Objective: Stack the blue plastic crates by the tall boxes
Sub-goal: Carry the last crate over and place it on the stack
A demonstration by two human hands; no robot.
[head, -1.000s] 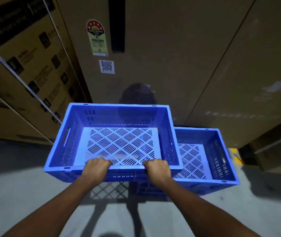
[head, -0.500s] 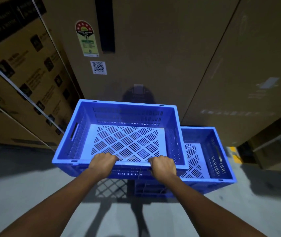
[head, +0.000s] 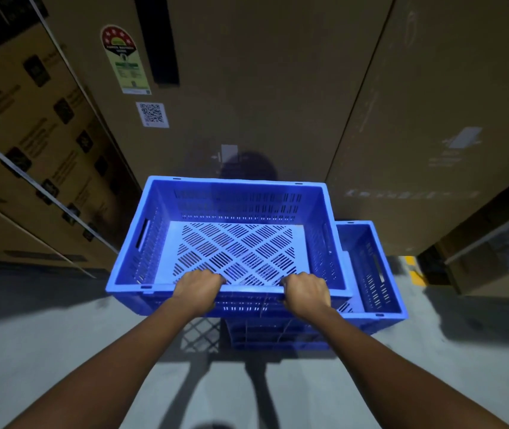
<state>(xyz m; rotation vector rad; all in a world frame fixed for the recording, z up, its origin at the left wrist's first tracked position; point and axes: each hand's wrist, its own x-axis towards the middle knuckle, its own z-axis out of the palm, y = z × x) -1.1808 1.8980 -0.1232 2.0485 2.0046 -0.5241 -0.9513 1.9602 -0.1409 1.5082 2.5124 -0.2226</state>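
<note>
Blue plastic, slotted on its walls and floor: the upper crate (head: 234,243) is carried in the air, overlapping the left part of a second blue crate (head: 373,274) lower down on the grey floor (head: 30,335). The left hand (head: 199,287) and right hand (head: 305,292) each have their fingers (head: 213,278) curled tight over the near rim, well apart. Tall cardboard boxes (head: 262,88) stand just behind both crates, one bearing a QR label (head: 152,114)
</note>
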